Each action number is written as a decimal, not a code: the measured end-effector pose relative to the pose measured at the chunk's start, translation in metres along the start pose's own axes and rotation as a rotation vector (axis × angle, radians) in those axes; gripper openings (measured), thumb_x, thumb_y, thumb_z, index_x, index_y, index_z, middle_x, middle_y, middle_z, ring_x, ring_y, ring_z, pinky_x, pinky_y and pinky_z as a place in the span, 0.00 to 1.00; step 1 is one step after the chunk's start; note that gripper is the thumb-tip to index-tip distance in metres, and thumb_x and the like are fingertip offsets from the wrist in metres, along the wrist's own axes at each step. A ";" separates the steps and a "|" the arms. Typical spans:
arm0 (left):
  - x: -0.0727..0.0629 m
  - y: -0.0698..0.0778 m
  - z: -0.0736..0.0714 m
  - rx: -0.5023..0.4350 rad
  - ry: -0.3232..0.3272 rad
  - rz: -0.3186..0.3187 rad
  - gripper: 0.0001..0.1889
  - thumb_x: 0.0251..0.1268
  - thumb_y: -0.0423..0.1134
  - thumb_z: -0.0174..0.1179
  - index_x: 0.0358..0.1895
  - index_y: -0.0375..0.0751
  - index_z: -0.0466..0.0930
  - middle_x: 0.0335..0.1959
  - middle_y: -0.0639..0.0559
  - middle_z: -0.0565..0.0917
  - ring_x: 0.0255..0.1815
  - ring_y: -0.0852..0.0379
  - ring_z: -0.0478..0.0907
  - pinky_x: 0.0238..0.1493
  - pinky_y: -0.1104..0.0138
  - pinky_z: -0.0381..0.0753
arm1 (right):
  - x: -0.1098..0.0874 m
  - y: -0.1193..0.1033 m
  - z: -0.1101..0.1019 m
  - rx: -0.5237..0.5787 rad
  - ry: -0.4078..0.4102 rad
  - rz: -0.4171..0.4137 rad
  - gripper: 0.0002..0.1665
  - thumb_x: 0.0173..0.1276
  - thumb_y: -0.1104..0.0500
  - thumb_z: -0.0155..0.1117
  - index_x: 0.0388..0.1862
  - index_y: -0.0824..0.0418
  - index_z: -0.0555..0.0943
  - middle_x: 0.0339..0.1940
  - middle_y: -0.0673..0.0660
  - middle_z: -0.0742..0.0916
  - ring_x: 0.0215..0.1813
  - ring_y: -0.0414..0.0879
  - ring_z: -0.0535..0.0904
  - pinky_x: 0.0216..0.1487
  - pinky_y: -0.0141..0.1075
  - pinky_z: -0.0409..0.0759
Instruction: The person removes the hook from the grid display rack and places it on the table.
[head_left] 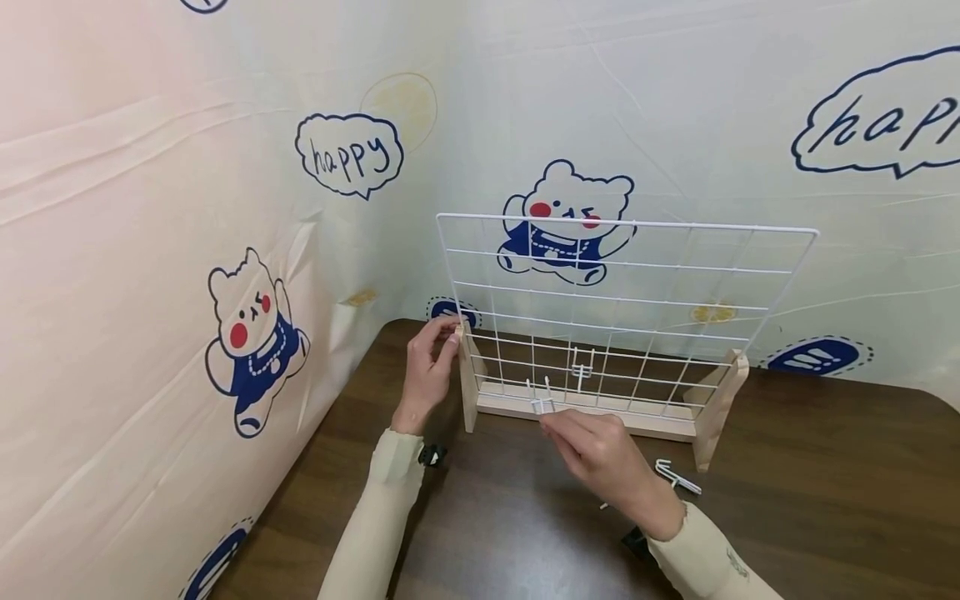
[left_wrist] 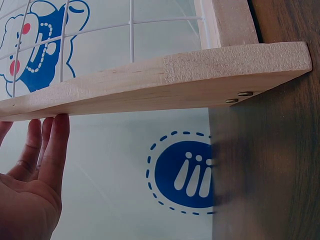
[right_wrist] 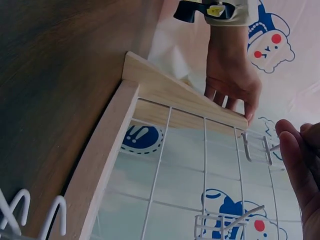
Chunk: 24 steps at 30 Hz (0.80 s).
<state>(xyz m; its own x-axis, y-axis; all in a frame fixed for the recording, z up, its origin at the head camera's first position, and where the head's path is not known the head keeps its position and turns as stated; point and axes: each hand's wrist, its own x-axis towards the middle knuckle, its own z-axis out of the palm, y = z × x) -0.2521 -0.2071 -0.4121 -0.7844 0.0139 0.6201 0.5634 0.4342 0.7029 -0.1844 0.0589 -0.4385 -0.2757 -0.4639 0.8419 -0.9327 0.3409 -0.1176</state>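
Observation:
A white wire grid panel (head_left: 628,223) leans back in a wooden stand. My left hand (head_left: 426,375) grips the top of the stand's left side piece (head_left: 468,383), thumb at the front; in the left wrist view its fingertips meet the outer face of the wood (left_wrist: 140,92). With the fingertips of my right hand (head_left: 603,458) I pinch a white wire display hook (head_left: 542,407) in front of the lower left of the grid. The right wrist view shows this hook (right_wrist: 257,149) close by the grid wires. Another white hook (head_left: 581,371) hangs farther right on the grid.
Loose white hooks (head_left: 678,477) lie on the dark wooden table (head_left: 840,475), right of my right hand. A printed cloth (head_left: 712,133) with bears and lettering hangs behind and to the left. The stand's right side piece (head_left: 723,408) rises on the far side.

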 end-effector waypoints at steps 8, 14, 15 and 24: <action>0.000 0.002 0.000 -0.004 0.003 0.007 0.13 0.72 0.23 0.53 0.53 0.21 0.82 0.44 0.30 0.86 0.42 0.51 0.79 0.46 0.75 0.77 | -0.008 0.003 -0.001 -0.021 -0.020 -0.013 0.21 0.84 0.59 0.50 0.39 0.68 0.87 0.31 0.58 0.93 0.31 0.46 0.91 0.35 0.28 0.87; 0.001 0.001 0.000 -0.020 0.014 0.009 0.13 0.72 0.22 0.53 0.53 0.20 0.81 0.44 0.28 0.86 0.42 0.51 0.79 0.48 0.81 0.74 | -0.014 0.005 0.000 -0.055 -0.032 -0.020 0.24 0.85 0.57 0.47 0.38 0.68 0.87 0.32 0.58 0.93 0.32 0.46 0.91 0.35 0.30 0.88; 0.001 0.001 0.000 -0.021 0.015 0.010 0.13 0.72 0.22 0.53 0.53 0.20 0.81 0.44 0.28 0.85 0.42 0.50 0.79 0.48 0.82 0.74 | -0.014 0.005 0.000 -0.055 -0.033 -0.017 0.24 0.85 0.57 0.47 0.38 0.68 0.87 0.32 0.58 0.93 0.32 0.46 0.91 0.36 0.30 0.88; 0.000 0.003 0.000 0.000 -0.006 -0.004 0.13 0.73 0.23 0.53 0.54 0.21 0.81 0.45 0.29 0.86 0.43 0.47 0.80 0.48 0.67 0.80 | -0.022 0.006 -0.002 -0.063 -0.031 -0.020 0.21 0.84 0.59 0.51 0.38 0.68 0.87 0.31 0.58 0.93 0.31 0.46 0.91 0.35 0.30 0.88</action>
<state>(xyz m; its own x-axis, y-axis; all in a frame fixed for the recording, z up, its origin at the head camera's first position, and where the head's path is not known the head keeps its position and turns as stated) -0.2504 -0.2061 -0.4097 -0.7883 0.0177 0.6151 0.5603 0.4339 0.7055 -0.1830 0.0730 -0.4563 -0.2655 -0.4956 0.8270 -0.9219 0.3816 -0.0673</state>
